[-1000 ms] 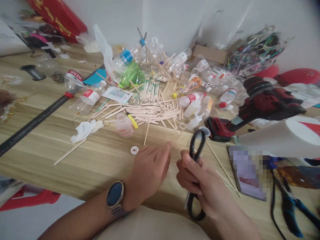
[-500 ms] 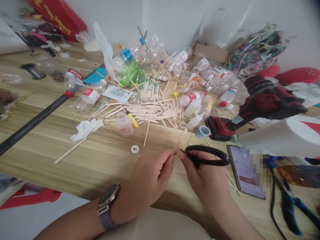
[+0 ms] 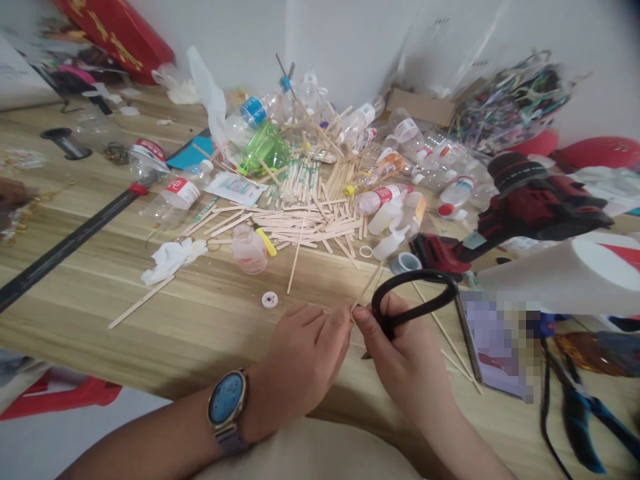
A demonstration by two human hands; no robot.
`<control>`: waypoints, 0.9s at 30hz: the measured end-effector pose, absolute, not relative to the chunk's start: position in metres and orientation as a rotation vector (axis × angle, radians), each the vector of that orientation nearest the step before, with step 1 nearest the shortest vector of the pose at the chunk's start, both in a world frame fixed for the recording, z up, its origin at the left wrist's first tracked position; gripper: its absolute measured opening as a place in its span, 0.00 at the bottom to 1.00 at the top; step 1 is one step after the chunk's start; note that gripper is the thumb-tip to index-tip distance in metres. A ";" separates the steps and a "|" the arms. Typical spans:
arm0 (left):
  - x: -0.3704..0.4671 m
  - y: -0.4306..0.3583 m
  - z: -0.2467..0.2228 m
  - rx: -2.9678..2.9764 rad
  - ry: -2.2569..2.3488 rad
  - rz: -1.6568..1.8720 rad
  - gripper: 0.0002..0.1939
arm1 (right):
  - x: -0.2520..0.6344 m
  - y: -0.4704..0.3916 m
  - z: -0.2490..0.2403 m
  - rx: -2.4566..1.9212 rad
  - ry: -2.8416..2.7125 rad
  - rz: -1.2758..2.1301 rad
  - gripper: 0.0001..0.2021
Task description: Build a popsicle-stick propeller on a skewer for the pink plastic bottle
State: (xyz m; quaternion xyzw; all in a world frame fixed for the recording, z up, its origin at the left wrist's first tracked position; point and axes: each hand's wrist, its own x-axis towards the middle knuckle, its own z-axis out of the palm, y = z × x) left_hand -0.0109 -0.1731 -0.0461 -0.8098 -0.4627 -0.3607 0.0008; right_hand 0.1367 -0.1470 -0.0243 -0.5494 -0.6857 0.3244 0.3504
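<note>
My left hand (image 3: 311, 353) is closed, its fingertips pinching a thin wooden craft stick (image 3: 369, 288) that points up and away, seen nearly edge-on. In my right hand (image 3: 413, 357) are black-handled scissors (image 3: 417, 276), one handle loop standing above the fingers. A dark blade tip pokes out below that hand. My right thumb and fingertips lie close to the stick, almost meeting my left hand. Where the lower end of the stick goes is hidden by my fingers.
Craft sticks (image 3: 305, 227) are heaped mid-table before many plastic bottles (image 3: 265, 150). A pink-tinted jar (image 3: 249, 248) and white cap (image 3: 269, 300) stand nearer. On the right are a red-black power tool (image 3: 540, 193), a phone (image 3: 493, 353) and blue-handled pliers (image 3: 575, 427). Another person's hand (image 3: 13, 193) shows far left.
The stick has turned from its flat face to nearly edge-on and leans further right. My right hand has rotated the scissors, raising the loop. The left wrist has rolled, showing the watch face.
</note>
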 end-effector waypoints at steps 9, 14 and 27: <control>-0.010 -0.158 -0.056 -2.485 -1.389 -1.120 0.16 | 0.130 -0.156 -0.024 -1.165 -1.247 1.700 0.25; -0.010 -0.158 -0.046 -2.679 -2.261 -1.741 0.16 | 0.140 -0.153 -0.014 -1.342 -1.695 0.871 0.16; -0.012 -0.172 -0.027 -2.725 -2.429 -1.792 0.15 | 0.141 -0.136 -0.016 -1.357 -2.032 0.559 0.10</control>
